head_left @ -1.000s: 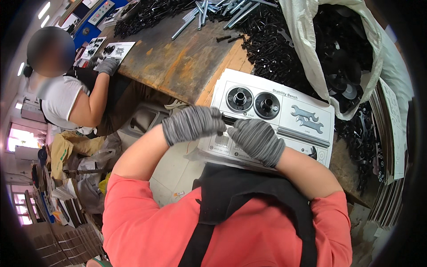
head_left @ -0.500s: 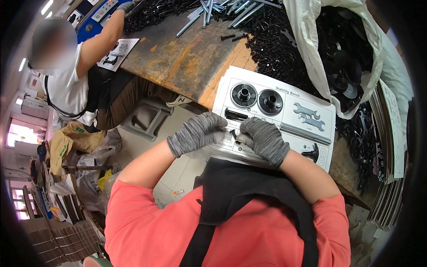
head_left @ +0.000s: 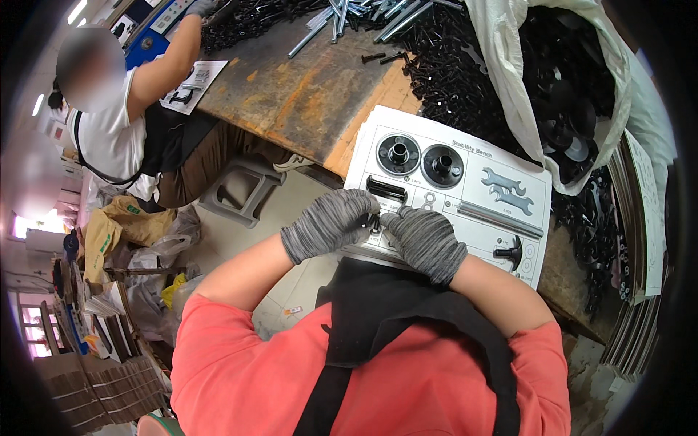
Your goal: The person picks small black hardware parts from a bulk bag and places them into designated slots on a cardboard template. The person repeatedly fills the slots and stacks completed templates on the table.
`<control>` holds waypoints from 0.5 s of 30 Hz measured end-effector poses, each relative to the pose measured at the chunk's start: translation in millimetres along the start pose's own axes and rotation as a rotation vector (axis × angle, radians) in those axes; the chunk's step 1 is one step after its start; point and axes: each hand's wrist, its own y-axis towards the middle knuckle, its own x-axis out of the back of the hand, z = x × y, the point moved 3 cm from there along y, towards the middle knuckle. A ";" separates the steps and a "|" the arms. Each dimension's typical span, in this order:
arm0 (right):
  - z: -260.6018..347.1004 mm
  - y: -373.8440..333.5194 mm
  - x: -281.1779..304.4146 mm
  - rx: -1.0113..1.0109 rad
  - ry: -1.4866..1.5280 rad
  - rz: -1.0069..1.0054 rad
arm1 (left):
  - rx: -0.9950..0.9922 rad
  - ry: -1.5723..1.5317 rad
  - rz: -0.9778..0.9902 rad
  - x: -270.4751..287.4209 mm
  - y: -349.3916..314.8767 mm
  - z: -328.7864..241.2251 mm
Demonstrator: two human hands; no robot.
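Both my hands wear grey knitted gloves and work close together over the lower left of a white printed card. My left hand has its fingers closed at a small black bolt. Beside it, my right hand is closed with its fingertips drawn together; whatever they pinch is hidden. Two round black discs sit on the card's upper part, with longer black bolts below them. Two open-end wrenches, a grey metal tube and a black T-shaped knob lie on the right part.
Loose black bolts are heaped behind the card, near a white sack of black parts. Metal rods lie at the far edge of the worn table. A co-worker works at far left, near a grey stool.
My hands have come closer together over the card. My left fingers have moved right, onto the small black bolt that showed between the hands.
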 end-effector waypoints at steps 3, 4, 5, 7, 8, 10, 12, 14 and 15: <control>1.6 -4.9 1.2 0.014 0.011 -0.027 | 0.033 -0.008 0.060 1.6 4.5 -5.7; 1.1 -7.2 3.2 0.018 0.015 -0.035 | 0.059 0.021 0.099 2.7 6.7 -8.2; 0.3 -10.1 5.6 0.022 0.020 -0.044 | 0.065 0.051 0.088 2.2 7.8 -8.0; -6.8 -24.7 14.3 0.057 0.071 -0.150 | 0.073 0.113 0.074 0.0 9.3 -9.2; -13.5 -35.5 17.9 0.067 0.096 -0.203 | 0.071 0.132 0.076 -0.2 11.2 -9.8; -27.8 -59.4 39.6 0.014 0.100 -0.200 | 0.087 0.177 0.061 2.4 9.8 -12.2; -53.0 -97.8 43.0 0.211 0.049 -0.520 | 0.053 0.230 0.001 2.7 8.3 -15.6; -90.3 -138.8 38.6 -0.291 0.531 -0.472 | -0.047 0.292 -0.011 -0.4 2.0 -6.7; -100.0 -156.9 39.0 -0.343 0.407 -0.630 | -0.149 0.302 -0.063 -0.1 4.5 -9.5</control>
